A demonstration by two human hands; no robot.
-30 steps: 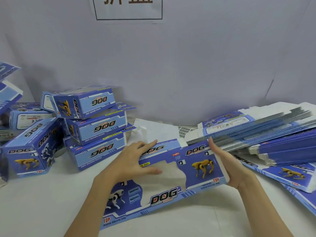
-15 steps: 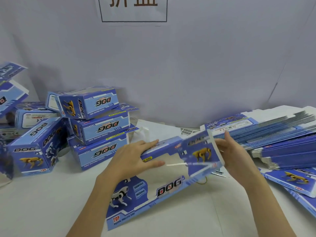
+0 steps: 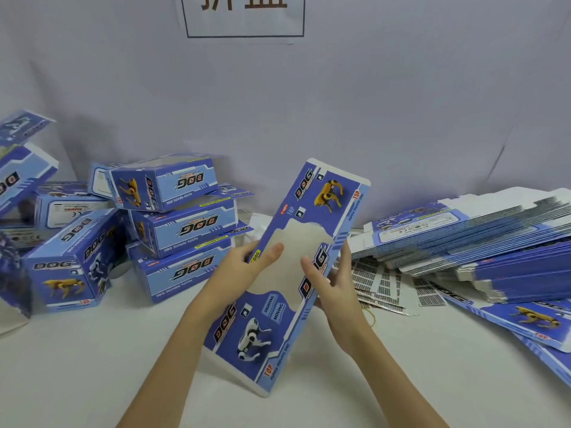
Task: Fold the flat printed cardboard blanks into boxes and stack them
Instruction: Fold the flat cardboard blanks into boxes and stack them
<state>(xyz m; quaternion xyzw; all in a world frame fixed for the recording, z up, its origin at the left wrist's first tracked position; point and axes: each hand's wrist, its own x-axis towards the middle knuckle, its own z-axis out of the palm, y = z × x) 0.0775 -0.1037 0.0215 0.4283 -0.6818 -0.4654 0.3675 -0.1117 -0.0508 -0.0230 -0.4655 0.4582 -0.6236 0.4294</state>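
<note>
At the left of the counter stood a heap of folded boxes, blue with "DOG" lettering. Three were stacked one on another, the uppermost turned at an angle to those beneath. Further boxes lay tilted beside them, one leaning on its side at the front.

The left forearm rose from the lower edge of the view and ran up and to the right. The left hand held the left long edge of a flat blank, thumb laid across the printed face toward the pale window cut-out, the other fingers hidden behind the card. The grip was a pinch on the edge, not a full fist.

The blank was held clear of the counter between the two hands, standing nearly on end and tilted, its upper end leaning to the right. A yellow dog was printed near the top, a white dog near the bottom.

The right forearm came up from the lower right. The right hand gripped the right long edge of the same blank, thumb on the face over the "DOG" lettering, fingers curled round behind.

Behind the right hand, sheets of small printed labels lay on the counter. At the far right a stack of flat blanks lay fanned out, with loose blanks spread below it.
</note>
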